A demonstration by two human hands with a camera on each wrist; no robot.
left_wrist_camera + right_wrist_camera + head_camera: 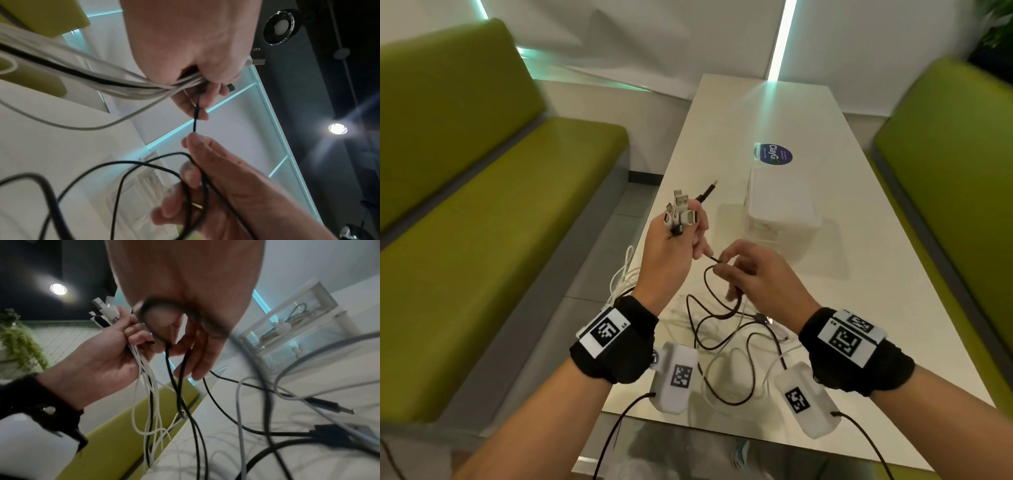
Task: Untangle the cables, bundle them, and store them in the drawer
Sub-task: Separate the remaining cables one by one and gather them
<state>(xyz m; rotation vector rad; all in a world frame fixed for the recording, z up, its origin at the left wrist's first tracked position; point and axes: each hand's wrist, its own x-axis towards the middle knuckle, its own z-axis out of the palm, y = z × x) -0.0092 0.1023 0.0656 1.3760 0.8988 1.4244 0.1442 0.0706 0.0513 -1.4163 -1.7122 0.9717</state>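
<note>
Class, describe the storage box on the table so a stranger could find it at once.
Start at the long white table. Beyond both hands, before the round blue sticker, stands the drawer box. It is the only boxy white thing; everything nearer is loose cable.

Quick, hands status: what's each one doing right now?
Left hand: closed around a bunch of cable ends, plugs sticking up.
Right hand: pinching the black cable, its loops around the fingers.

Desk between two benches

Drawer box (780, 209) sits mid-desk (722, 137), sticker (773, 155) behind it; loose cables (726, 329) lie at the near edge, before the box; benches (482, 192) flank left and right.
</note>
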